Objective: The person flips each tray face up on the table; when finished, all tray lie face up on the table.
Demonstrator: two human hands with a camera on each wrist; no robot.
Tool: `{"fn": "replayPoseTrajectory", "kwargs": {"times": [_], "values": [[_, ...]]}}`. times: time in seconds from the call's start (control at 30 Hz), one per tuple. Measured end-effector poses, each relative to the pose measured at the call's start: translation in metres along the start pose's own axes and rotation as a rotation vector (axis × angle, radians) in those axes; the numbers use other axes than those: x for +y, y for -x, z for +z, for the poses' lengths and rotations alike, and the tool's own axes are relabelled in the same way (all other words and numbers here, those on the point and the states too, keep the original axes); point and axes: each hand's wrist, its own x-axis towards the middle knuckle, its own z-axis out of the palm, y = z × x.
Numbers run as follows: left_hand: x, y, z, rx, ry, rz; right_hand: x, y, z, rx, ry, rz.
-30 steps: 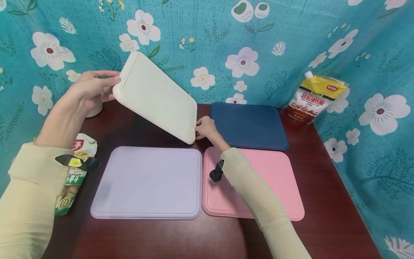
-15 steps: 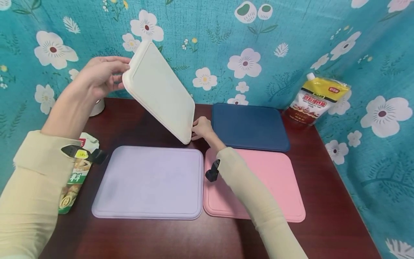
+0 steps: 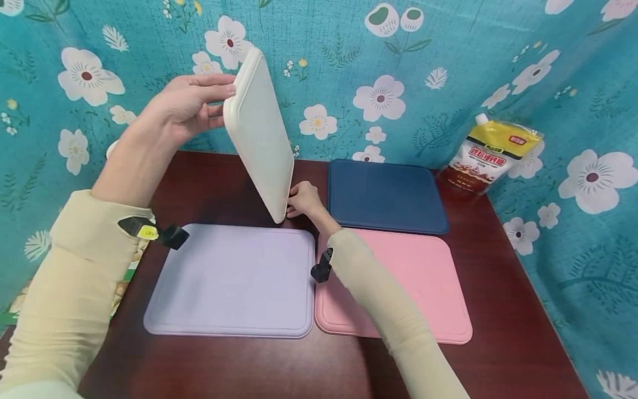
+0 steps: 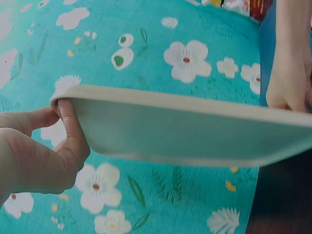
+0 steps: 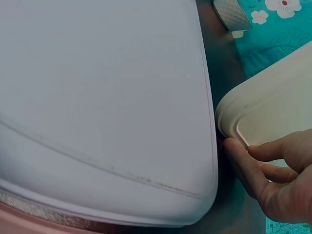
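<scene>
The cream board stands nearly upright on edge over the back middle of the table, its low corner just behind the lilac board. The left hand grips its top corner, thumb on one face and fingers curled on the other. The right hand pinches the low corner, its fingers curled against the rim.

The lilac board lies flat at the front left of the table, the pink board just beside it at the front right, and the blue board behind the pink one at the back right. A sauce pouch leans at the back right corner against the flowered cloth. A snack packet lies by the left edge, mostly hidden under the left sleeve. Nothing lies on any board.
</scene>
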Motion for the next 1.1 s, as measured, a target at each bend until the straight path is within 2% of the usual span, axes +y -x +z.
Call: {"fn": "replayPoseTrajectory", "kwargs": {"times": [0.23, 0.37, 0.47, 0.63, 0.77, 0.83, 1.0, 1.1], "values": [[-0.006, -0.006, 0.029, -0.016, 0.001, 0.005, 0.0, 0.007, -0.007, -0.035, -0.024, -0.016], [-0.009, -0.008, 0.038, -0.02, 0.008, 0.008, -0.002, 0.012, -0.016, -0.075, -0.013, -0.03], [-0.01, -0.01, 0.043, -0.026, 0.008, 0.002, -0.012, 0.019, -0.03, -0.102, -0.018, -0.037], [-0.014, -0.011, 0.053, -0.044, -0.01, 0.005, -0.047, 0.03, -0.069, -0.124, -0.022, -0.09], [-0.018, -0.011, 0.062, -0.047, -0.003, -0.004, -0.088, 0.037, -0.104, -0.104, 0.004, -0.153], [-0.022, -0.011, 0.068, -0.039, -0.002, 0.0, -0.112, 0.04, -0.121, -0.092, 0.003, -0.144], [-0.034, -0.011, 0.084, -0.026, -0.016, 0.027, -0.163, 0.049, -0.154, -0.078, -0.129, -0.095], [-0.041, -0.01, 0.095, -0.042, -0.034, 0.039, -0.179, 0.053, -0.168, -0.038, -0.218, -0.109]]}}
